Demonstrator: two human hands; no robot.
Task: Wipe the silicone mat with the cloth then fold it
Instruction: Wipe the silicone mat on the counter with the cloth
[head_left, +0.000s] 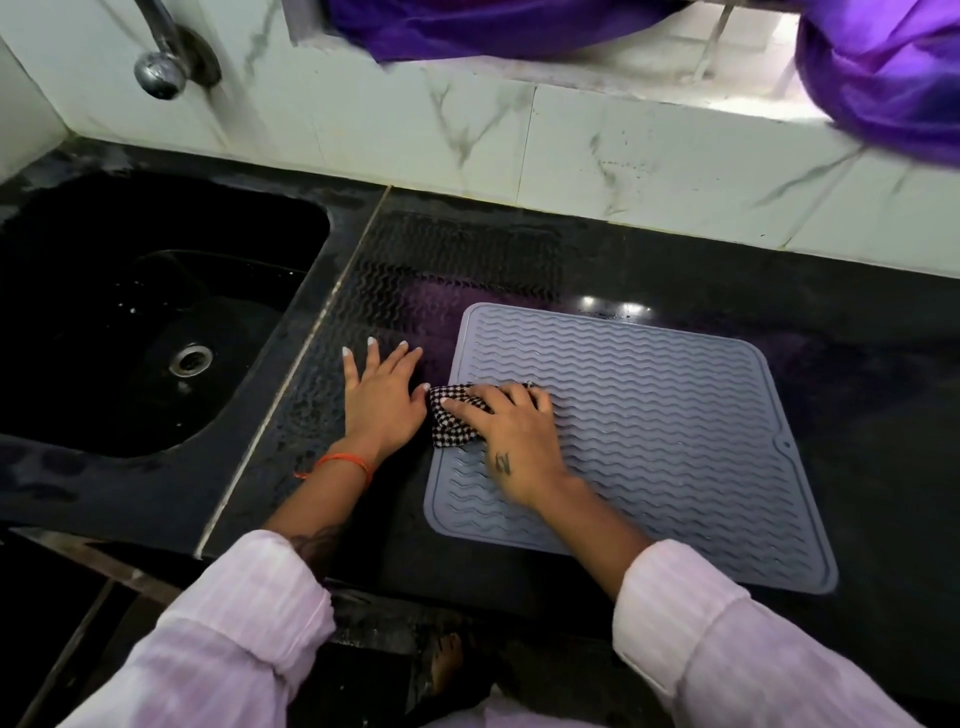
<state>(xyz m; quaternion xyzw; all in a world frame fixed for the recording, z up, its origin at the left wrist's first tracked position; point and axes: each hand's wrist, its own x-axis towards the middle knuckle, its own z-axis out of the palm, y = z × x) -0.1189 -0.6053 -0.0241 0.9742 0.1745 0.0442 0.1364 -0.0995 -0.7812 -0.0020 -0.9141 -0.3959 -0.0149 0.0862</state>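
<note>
Head view: right hand (511, 431) fingers curling over checked black-and-white cloth (457, 418), rubbing grey ribbed silicone mat (665, 415); left hand (382, 397) lying flat, fingers spread, bracing on black surface (857, 322).

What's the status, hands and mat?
Right hand presses checked cloth on mat, left edge. Left hand flat on counter. Mat unfolded, nothing in the way.

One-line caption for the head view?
Right hand presses checked cloth on grey silicone mat; left hand flat on counter.
</note>
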